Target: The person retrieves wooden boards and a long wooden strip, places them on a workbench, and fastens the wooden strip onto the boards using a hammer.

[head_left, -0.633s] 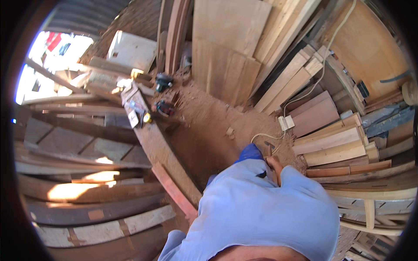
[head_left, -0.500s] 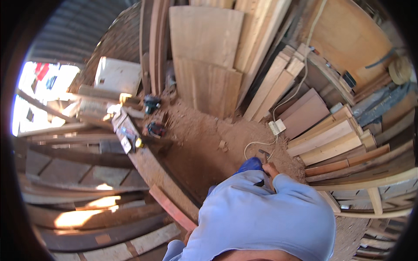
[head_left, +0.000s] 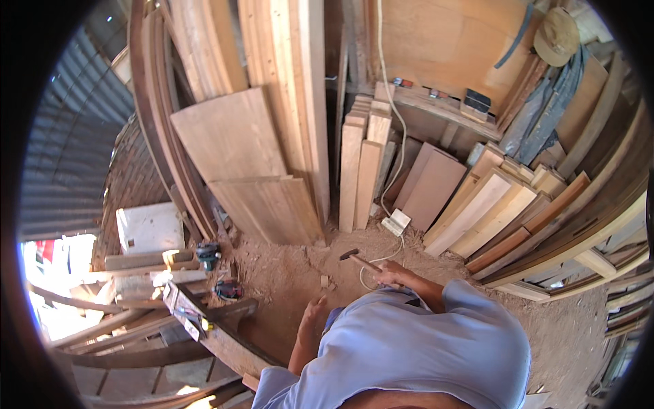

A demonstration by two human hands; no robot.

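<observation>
Wooden-handled hammer (head_left: pixel 359 260) in right hand (head_left: pixel 393 274), head pointing upper left

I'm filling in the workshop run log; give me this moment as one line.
right hand: holds hammer | left hand: free, open above sawdust floor | boards lean on wall

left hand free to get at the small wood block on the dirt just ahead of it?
Probably yes. The left hand is empty and open above bare dirt, and the small wood block lies just beyond its fingers with nothing between. The right hand holds the hammer off to the side.
</observation>
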